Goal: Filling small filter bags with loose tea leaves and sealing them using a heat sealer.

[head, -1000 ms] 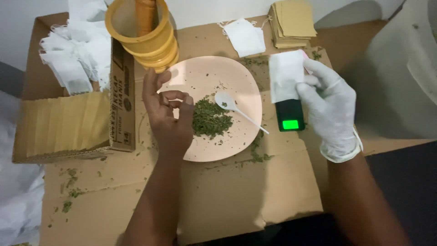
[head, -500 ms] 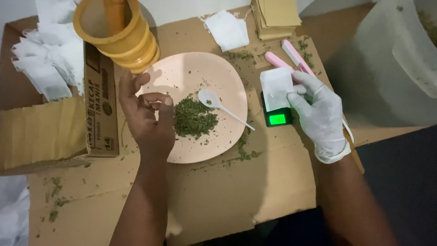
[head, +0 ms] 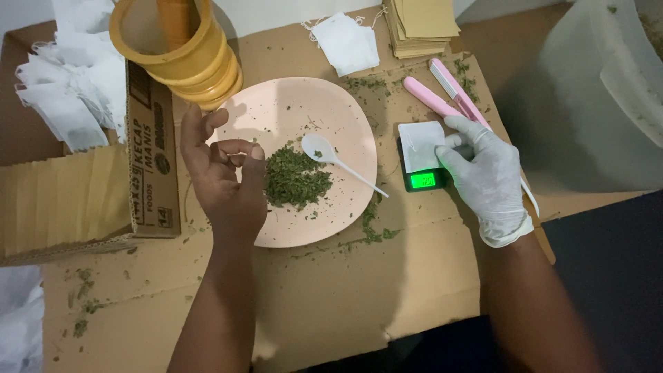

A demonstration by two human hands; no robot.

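Observation:
My bare left hand (head: 224,176) hovers over the left side of a pale pink plate (head: 297,103), thumb and forefinger pinched together beside a pile of dried green leaf bits (head: 295,178). A white plastic spoon (head: 338,161) lies on the plate. My right hand (head: 483,173), in a white glove, holds a small white filter bag (head: 421,145) flat on a little black pocket scale (head: 423,178) with a lit green display.
A yellow mortar with pestle (head: 176,48) stands at the back left beside a cardboard box (head: 148,159) of white bags and tan envelopes. A pink sealing tool (head: 442,93), a stack of tan envelopes (head: 420,24) and a white tub (head: 601,97) lie to the right.
My right hand has lowered the white bag from the air down onto the scale. My left hand has stayed pinched over the plate.

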